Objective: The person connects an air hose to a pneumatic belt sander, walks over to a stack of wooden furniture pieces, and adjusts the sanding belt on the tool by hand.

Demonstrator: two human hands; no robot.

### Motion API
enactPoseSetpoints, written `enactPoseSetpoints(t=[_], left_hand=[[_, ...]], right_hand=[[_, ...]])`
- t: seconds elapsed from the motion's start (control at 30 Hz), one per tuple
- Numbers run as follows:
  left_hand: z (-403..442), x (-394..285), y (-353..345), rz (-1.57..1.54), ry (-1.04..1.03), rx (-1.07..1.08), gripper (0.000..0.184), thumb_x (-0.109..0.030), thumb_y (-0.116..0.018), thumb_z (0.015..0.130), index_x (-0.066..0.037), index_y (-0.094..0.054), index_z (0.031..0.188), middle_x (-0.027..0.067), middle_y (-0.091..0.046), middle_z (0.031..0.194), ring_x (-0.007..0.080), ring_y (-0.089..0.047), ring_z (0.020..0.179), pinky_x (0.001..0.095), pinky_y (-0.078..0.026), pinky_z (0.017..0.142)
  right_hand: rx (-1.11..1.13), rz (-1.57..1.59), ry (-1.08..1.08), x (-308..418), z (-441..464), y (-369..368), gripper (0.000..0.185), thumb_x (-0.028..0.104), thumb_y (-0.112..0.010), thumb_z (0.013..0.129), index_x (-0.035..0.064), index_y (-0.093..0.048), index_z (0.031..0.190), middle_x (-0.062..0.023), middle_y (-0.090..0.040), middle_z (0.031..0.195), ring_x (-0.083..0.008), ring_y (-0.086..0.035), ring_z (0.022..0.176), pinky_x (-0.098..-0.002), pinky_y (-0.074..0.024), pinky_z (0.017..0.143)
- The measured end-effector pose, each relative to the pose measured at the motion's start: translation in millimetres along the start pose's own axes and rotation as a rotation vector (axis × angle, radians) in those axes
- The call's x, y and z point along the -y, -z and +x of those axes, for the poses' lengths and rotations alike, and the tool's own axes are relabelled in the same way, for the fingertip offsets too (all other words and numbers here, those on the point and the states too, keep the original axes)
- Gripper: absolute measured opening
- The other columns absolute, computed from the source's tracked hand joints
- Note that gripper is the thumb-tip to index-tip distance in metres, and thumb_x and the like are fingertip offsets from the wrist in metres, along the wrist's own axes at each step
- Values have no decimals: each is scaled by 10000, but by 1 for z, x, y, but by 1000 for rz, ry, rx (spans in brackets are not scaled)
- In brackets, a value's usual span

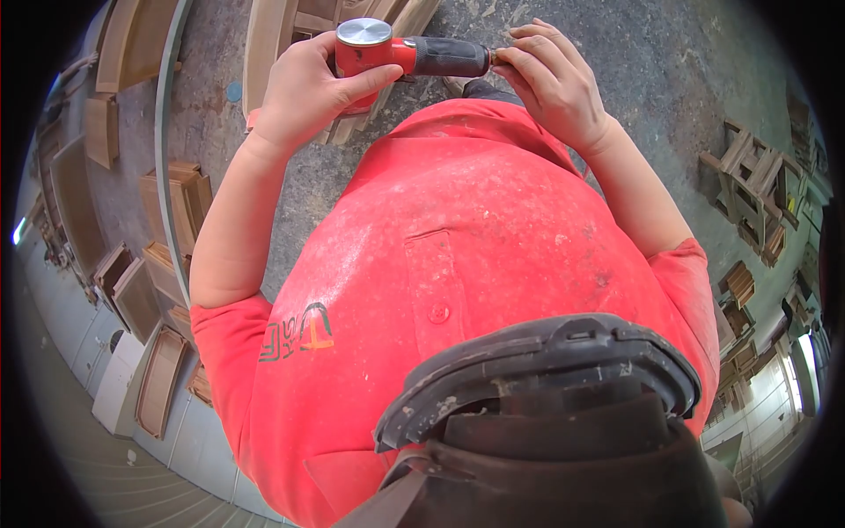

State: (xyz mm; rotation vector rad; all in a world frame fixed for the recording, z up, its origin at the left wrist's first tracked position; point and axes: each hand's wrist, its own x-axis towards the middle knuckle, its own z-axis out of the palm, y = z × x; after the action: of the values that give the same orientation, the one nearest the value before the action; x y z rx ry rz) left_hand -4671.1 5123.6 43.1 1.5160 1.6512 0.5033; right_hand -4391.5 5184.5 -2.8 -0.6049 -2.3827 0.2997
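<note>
My left hand (308, 92) is wrapped around the red body of an air sander (363, 57), thumb across its side. The sander has a round silver cap on top and a black grip pointing right. At the end of that grip, the fingertips of my right hand (559, 84) pinch a small brass-coloured fitting (495, 57). My right fingers partly cover the fitting. The sander is held in front of my red shirt (493, 211), which is spotted with dust.
Wooden frames (273, 53) lie just beyond my left hand. A long pale rail (164, 132) runs along the left, with stacked wooden panels (176, 207) beside it. A wooden stand (748, 180) is on the right. A black mask (546, 370) fills the lower view.
</note>
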Motion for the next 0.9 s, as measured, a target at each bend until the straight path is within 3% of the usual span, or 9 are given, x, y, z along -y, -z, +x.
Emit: enactPoseSetpoints(t=[0.63, 0.9], left_hand=[[5, 7, -4, 34, -16, -19, 546, -491, -782, 689, -45, -676, 984, 89, -698, 845, 186, -673, 750, 293, -524, 708], [4, 7, -5, 77, -12, -41, 550, -505, -777, 684, -52, -678, 981, 87, -701, 837, 195, -677, 749, 296, -526, 703]], right_hand=[[51, -70, 58, -3, 9, 2, 233, 87, -740, 707, 48, -636, 912, -72, -612, 864, -259, -600, 956, -444, -442, 959], [22, -32, 4, -2, 7, 2, 218, 96, -757, 695, 55, -647, 878, -59, -622, 851, -257, -601, 946, -442, -444, 944]])
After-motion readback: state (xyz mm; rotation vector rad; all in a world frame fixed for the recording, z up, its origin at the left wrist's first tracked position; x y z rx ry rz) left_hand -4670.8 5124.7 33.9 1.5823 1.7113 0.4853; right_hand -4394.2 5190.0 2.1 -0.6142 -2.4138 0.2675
